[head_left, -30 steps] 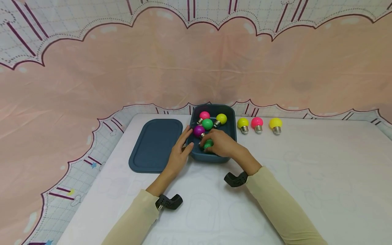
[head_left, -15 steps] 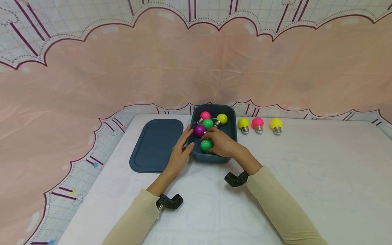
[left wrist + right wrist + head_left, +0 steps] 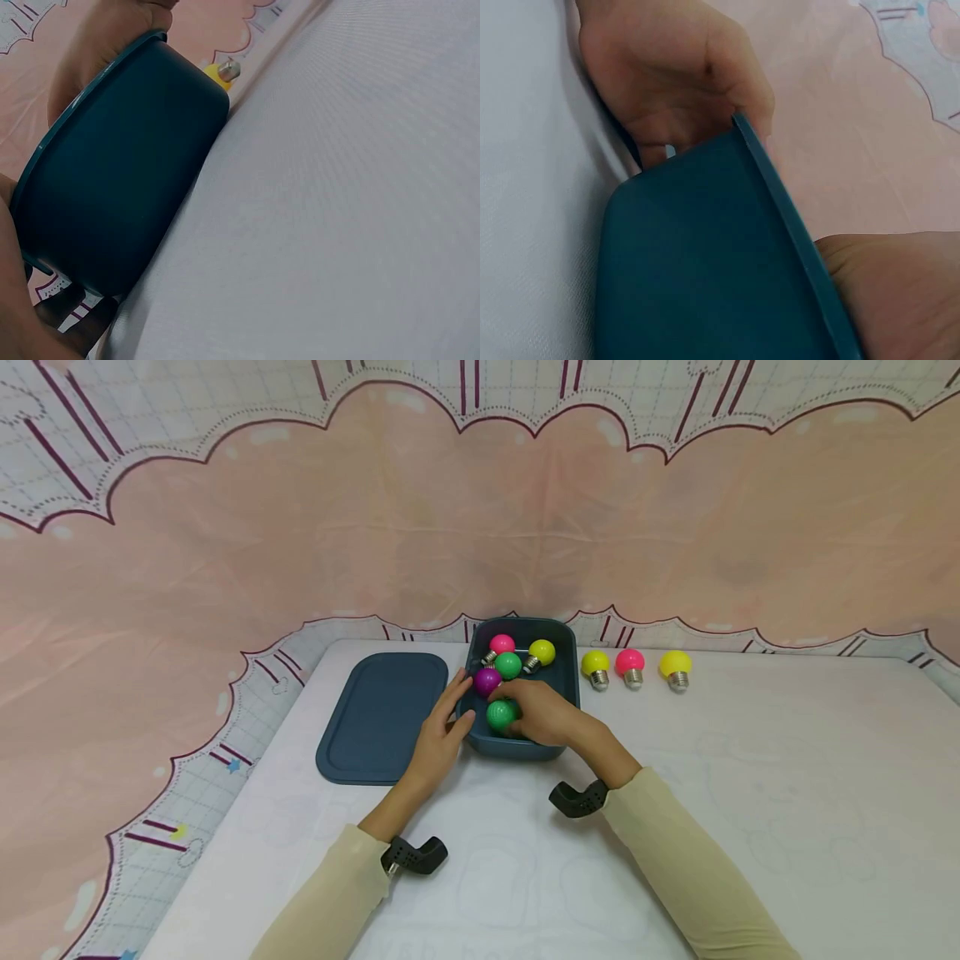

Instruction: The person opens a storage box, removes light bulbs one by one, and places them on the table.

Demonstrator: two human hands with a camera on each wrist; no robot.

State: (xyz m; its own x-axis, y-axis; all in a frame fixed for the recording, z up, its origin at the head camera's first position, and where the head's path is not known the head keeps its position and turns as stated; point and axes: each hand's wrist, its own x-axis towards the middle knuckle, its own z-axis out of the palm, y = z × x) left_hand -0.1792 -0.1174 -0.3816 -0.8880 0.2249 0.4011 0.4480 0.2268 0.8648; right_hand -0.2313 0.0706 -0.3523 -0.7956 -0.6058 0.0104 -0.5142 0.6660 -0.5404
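A green globe sits in the near part of a dark blue bin, pinched between the fingers and thumb of the right hand, which reaches in over the bin's right side. The left hand lies against the bin's left wall, fingers extended and fairly straight, steadying rather than clasping; the left wrist view shows the bin's outer wall beside that hand. Just beyond the green globe, also inside the bin, lie a purple bulb near the left wall, a smaller green bulb beside it, a pink bulb farther back, and a yellow bulb to the right with its metal base angled toward the person. Outside, to the right of the bin, three more bulbs lie in a row with bases toward the person: a yellow one, a pink one and, slightly apart, another yellow one. Left of the bin, a flat dark blue lid rests on the white table. Black devices sit at both wrists, below beige sleeves, and a peach cloth with scalloped edging hangs behind.
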